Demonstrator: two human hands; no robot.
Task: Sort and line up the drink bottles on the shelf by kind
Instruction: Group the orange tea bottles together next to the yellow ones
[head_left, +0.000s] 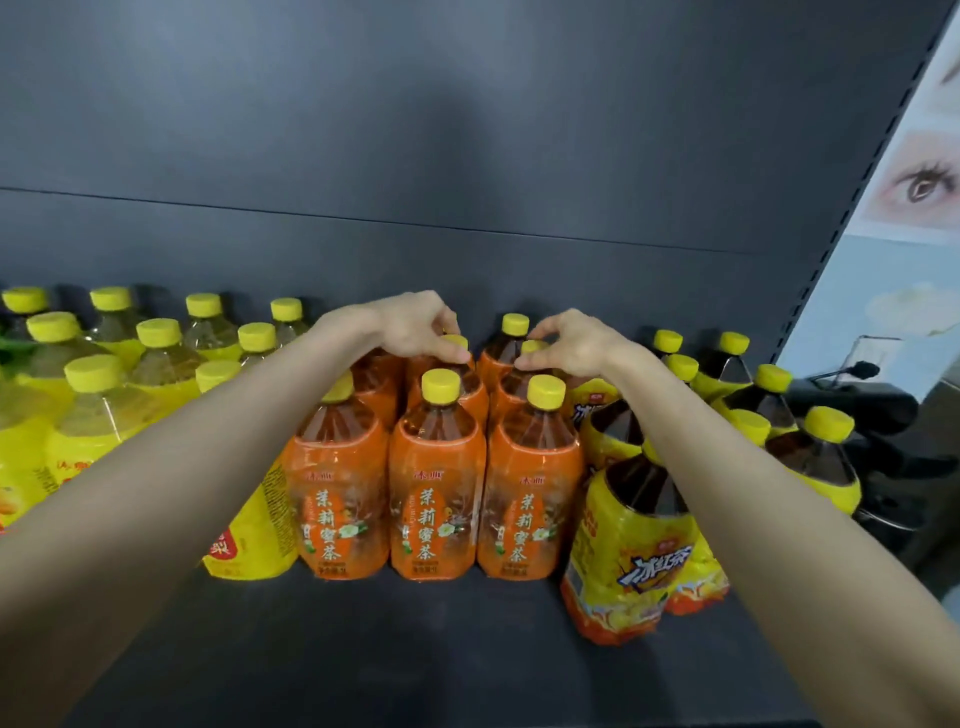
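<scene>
Orange-labelled tea bottles (439, 493) with yellow caps stand in three columns in the middle of the dark shelf (363, 649). My left hand (415, 325) pinches the yellow cap of a second-row orange bottle (457, 344). My right hand (566, 345) pinches the cap of the neighbouring orange bottle (532, 347). To the left stand several pale-yellow drink bottles (104, 415) in rows. To the right stand dark iced-tea bottles with yellow labels (628, 545), my right forearm crossing over them.
A dark back panel (467, 156) rises behind the bottles. At the shelf's right end are a slotted upright (857, 197), a poster with eyes (922, 182) and dark gear (883, 415). Bare shelf surface lies in front of the bottles.
</scene>
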